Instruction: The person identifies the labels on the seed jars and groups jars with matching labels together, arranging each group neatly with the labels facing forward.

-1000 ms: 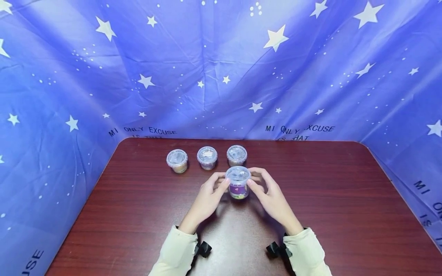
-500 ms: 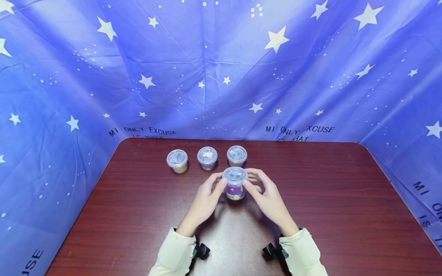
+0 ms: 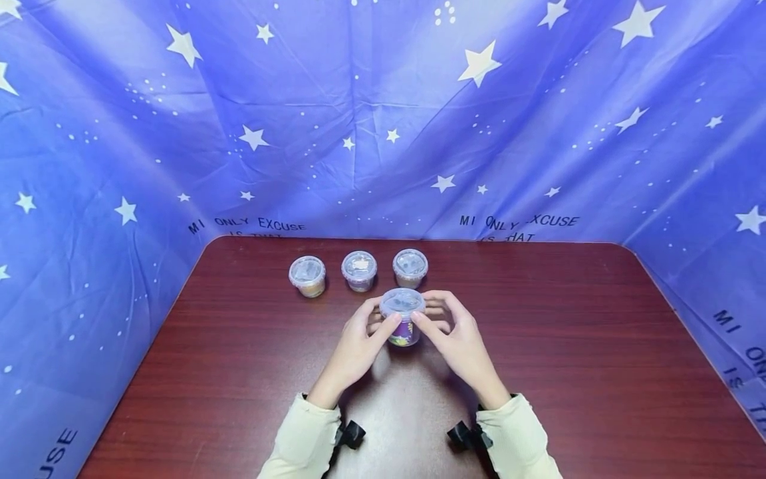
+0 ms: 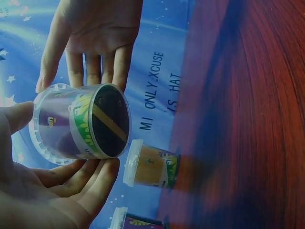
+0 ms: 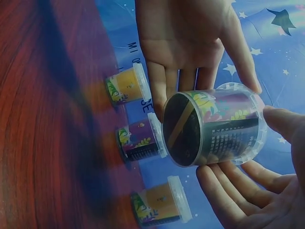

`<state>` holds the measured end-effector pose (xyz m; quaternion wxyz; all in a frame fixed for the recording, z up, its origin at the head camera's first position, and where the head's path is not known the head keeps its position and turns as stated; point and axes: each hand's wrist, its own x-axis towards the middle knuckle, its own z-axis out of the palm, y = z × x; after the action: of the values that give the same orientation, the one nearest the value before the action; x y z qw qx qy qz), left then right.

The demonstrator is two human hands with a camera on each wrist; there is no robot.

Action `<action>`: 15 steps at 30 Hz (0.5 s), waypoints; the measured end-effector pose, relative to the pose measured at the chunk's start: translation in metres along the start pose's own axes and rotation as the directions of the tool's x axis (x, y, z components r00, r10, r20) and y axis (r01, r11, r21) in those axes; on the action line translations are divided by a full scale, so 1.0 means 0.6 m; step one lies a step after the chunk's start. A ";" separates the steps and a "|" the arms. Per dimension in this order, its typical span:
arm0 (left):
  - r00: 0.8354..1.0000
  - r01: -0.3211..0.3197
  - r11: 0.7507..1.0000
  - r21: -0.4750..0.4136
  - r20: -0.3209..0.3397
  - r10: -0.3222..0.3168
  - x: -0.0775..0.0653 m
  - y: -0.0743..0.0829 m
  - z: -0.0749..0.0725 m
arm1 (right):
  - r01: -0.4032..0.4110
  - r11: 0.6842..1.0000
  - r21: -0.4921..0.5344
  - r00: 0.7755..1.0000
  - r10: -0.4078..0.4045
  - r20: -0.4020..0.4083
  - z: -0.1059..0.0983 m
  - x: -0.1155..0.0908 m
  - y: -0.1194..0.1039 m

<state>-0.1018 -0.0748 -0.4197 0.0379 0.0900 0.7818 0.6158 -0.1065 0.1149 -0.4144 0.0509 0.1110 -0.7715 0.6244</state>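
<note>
Between my two hands is a small plastic tub (image 3: 402, 305) with a clear lid and a purple flowered label. My left hand (image 3: 356, 346) grips its left side, the thumb near the front of the rim. On the other side my right hand (image 3: 465, 346) holds it likewise, thumb at the rim and fingers round the side. The lid faces up in the head view. Both wrist views show the tub (image 4: 78, 124) from below, its dark base exposed with a tan strip across it, raised off the table.
Three similar lidded tubs stand in a row behind: a left one (image 3: 308, 276), a middle one (image 3: 359, 271) and a right one (image 3: 410, 268). They stand on a dark red wooden table (image 3: 598, 346). A blue star-printed cloth (image 3: 359, 100) hangs round its back and sides.
The held tub has shifted slightly left and turned, so its label shows a different part. My right hand has moved left with it, and the thumbs are closer together. The row of tubs stays put.
</note>
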 end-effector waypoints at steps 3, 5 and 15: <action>1.000 0.009 1.000 -0.008 -0.017 -0.009 0.000 -0.001 -0.002 | -0.018 1.000 -0.003 1.000 0.018 0.006 0.002 -0.001 -0.001; 1.000 0.017 1.000 -0.022 -0.022 -0.017 0.000 -0.003 -0.004 | -0.021 1.000 0.013 1.000 0.021 0.018 0.002 -0.001 -0.001; 0.999 0.029 0.993 -0.111 0.029 -0.026 0.008 -0.003 -0.008 | -0.032 0.993 0.112 0.986 0.012 0.168 -0.011 0.006 0.007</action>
<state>-0.1076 -0.0791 -0.4200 0.0620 0.0853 0.7470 0.6564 -0.1112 0.1217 -0.4161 -0.0274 0.1573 -0.7372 0.6565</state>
